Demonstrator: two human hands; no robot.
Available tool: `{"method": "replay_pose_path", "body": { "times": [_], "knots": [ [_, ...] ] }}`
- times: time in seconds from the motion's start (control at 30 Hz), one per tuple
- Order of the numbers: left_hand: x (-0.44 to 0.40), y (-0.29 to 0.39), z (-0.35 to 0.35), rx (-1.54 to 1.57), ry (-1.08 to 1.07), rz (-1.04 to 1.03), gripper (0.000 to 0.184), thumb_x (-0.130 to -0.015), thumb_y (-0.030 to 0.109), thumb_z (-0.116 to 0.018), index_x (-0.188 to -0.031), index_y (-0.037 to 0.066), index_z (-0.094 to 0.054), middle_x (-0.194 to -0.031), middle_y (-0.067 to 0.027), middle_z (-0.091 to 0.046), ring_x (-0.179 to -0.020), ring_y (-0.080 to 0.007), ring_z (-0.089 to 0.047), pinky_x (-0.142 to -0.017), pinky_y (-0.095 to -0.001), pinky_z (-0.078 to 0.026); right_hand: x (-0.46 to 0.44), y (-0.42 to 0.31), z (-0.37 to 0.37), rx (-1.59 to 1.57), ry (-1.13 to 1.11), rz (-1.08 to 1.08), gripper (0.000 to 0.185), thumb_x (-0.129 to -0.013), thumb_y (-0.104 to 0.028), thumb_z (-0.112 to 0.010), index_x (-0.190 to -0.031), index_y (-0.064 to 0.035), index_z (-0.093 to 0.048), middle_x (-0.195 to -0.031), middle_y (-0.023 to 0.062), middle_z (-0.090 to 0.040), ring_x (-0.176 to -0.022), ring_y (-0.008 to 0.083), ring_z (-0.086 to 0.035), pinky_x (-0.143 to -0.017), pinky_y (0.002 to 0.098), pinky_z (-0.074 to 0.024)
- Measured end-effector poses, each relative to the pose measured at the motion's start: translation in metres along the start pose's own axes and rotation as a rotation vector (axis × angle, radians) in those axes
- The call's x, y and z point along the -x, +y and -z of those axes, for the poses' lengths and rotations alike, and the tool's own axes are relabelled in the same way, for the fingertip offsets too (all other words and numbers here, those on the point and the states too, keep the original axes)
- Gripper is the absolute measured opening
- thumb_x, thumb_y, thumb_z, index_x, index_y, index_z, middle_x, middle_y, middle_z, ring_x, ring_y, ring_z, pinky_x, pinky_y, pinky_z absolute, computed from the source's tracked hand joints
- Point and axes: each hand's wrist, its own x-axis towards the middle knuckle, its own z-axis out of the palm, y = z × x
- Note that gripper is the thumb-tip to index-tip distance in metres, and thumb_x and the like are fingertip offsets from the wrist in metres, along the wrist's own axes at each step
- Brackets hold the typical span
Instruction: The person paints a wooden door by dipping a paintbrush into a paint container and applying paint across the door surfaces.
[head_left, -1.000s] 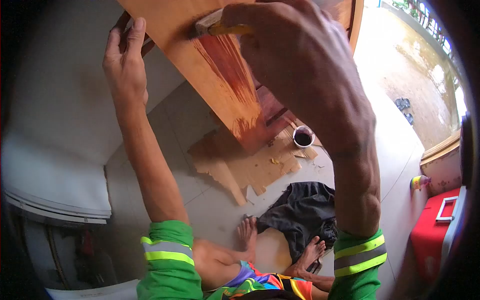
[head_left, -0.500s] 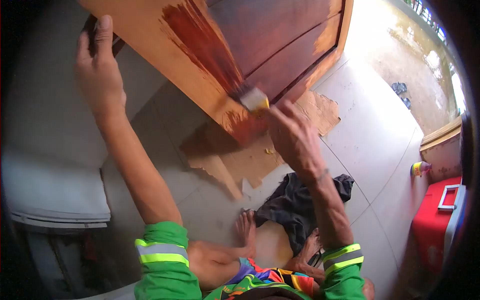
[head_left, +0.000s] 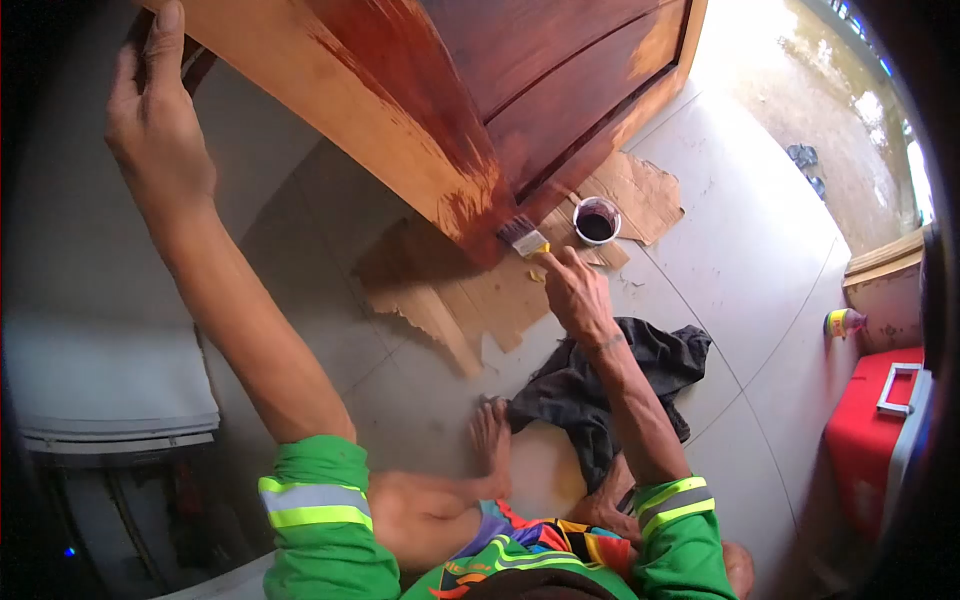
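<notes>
My right hand (head_left: 580,295) is closed around the yellow handle of a flat paintbrush (head_left: 527,240). Its dark, wet bristles touch the lower corner of a wooden door (head_left: 385,125). Reddish-brown stain covers the panels and part of the frame, while a strip along the left edge is bare light wood. At the upper left my left hand (head_left: 165,150) grips that edge, thumb in front and the other fingers partly hidden behind. A small white tub (head_left: 597,221) of dark stain stands right of the brush.
Torn cardboard (head_left: 640,195) lies beneath the door on the tiled floor. A black cloth (head_left: 640,365) is bunched by my feet. To the right are a red cooler box (head_left: 870,430) with a pale handle and a small bottle (head_left: 845,322) lying on its side.
The brush has moved slightly down and right to the door's corner, and stain now covers more of the frame there. The tub has come into sight. My left hand appears farther up and left.
</notes>
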Motion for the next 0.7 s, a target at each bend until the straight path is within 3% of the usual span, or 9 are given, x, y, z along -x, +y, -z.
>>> {"method": "replay_pose_path", "body": {
  "times": [0.1,0.2,0.27,0.43,0.5,0.53,0.57,0.63,0.7],
  "knots": [
    [0.001,0.01,-0.001,0.038,-0.025,0.01,0.081,-0.09,0.057,-0.063,-0.142,-0.003,-0.047,-0.146,-0.0214,-0.048,-0.14,-0.0317,-0.039,-0.119,-0.0451,-0.02,-0.028,-0.006,0.021,0.031,0.071,0.106,0.032,-0.082,-0.008,-0.061,-0.114,-0.0136,-0.061,-0.097,0.0122,-0.058,-0.087,0.0303,-0.066,-0.068,0.0427,-0.0537],
    [0.006,0.021,0.0,0.052,-0.059,0.028,0.081,-0.09,0.057,-0.063,-0.142,-0.002,-0.047,-0.146,-0.0208,-0.049,-0.14,-0.0306,-0.04,-0.119,-0.0446,-0.019,-0.075,-0.055,0.09,0.18,0.149,0.268,0.027,-0.083,-0.006,-0.058,-0.107,-0.014,-0.066,-0.095,0.0126,-0.065,-0.078,0.0337,-0.067,-0.063,0.0427,-0.0537],
    [0.005,0.016,0.002,0.05,-0.056,0.029,0.08,-0.09,0.057,-0.063,-0.142,-0.002,-0.047,-0.146,-0.0208,-0.049,-0.14,-0.0298,-0.04,-0.12,-0.0446,-0.018,-0.085,-0.101,0.153,0.192,0.047,0.199,0.024,-0.082,-0.01,-0.065,-0.106,-0.0082,-0.062,-0.098,0.012,-0.061,-0.083,0.0289,-0.067,-0.064,0.0401,-0.0549],
    [-0.004,-0.002,0.004,0.074,-0.057,-0.01,0.079,-0.09,0.056,-0.064,-0.142,-0.002,-0.047,-0.146,-0.0206,-0.048,-0.14,-0.0289,-0.041,-0.12,-0.0447,-0.018,-0.067,-0.104,0.188,0.018,0.574,0.483,0.036,-0.08,-0.007,-0.067,-0.115,-0.0109,-0.059,-0.092,0.0075,-0.056,-0.078,0.0241,-0.065,-0.056,0.0368,-0.0544],
    [-0.004,0.0,0.004,0.058,-0.051,-0.015,0.079,-0.09,0.055,-0.065,-0.142,-0.002,-0.047,-0.147,-0.0205,-0.048,-0.139,-0.0288,-0.041,-0.119,-0.0443,-0.02,-0.053,-0.079,0.138,-0.076,0.577,0.425,0.049,-0.077,-0.007,-0.069,-0.124,-0.0133,-0.056,-0.092,0.0083,-0.051,-0.079,0.0249,-0.062,-0.058,0.0373,-0.0536],
    [0.0,0.005,0.004,0.025,-0.041,-0.002,0.08,-0.09,0.055,-0.065,-0.142,-0.003,-0.047,-0.147,-0.0206,-0.048,-0.139,-0.0289,-0.041,-0.119,-0.0439,-0.02,-0.047,-0.056,0.094,-0.015,0.449,0.33,0.052,-0.077,-0.006,-0.069,-0.127,-0.0128,-0.055,-0.095,0.0096,-0.051,-0.082,0.0262,-0.062,-0.06,0.0378,-0.0542],
    [0.002,0.008,0.004,-0.007,-0.031,0.011,0.08,-0.09,0.055,-0.065,-0.142,-0.003,-0.047,-0.147,-0.0206,-0.048,-0.139,-0.029,-0.041,-0.119,-0.0435,-0.021,-0.039,-0.043,0.065,-0.067,0.458,0.331,0.049,-0.079,-0.005,-0.067,-0.125,-0.0112,-0.054,-0.098,0.0111,-0.052,-0.086,0.0274,-0.062,-0.062,0.0386,-0.0547],
    [0.001,0.004,0.002,-0.052,0.022,-0.015,0.07,-0.09,0.057,-0.062,-0.135,0.004,-0.058,-0.135,-0.015,-0.059,-0.13,-0.0286,-0.052,-0.111,-0.041,-0.034,-0.025,-0.01,-0.004,-0.082,0.287,0.166,0.04,-0.082,-0.005,-0.063,-0.121,-0.0116,-0.056,-0.102,0.011,-0.055,-0.091,0.0289,-0.064,-0.066,0.0417,-0.0542],
    [0.0,0.003,0.0,-0.081,0.056,-0.027,0.067,-0.09,0.058,-0.06,-0.132,0.007,-0.062,-0.129,-0.0125,-0.065,-0.124,-0.0287,-0.058,-0.106,-0.0403,-0.041,-0.008,0.01,-0.024,-0.057,0.153,0.041,0.036,-0.083,-0.006,-0.062,-0.118,-0.0118,-0.056,-0.098,0.0108,-0.056,-0.087,0.0292,-0.065,-0.066,0.0426,-0.0541]
  ]
}}
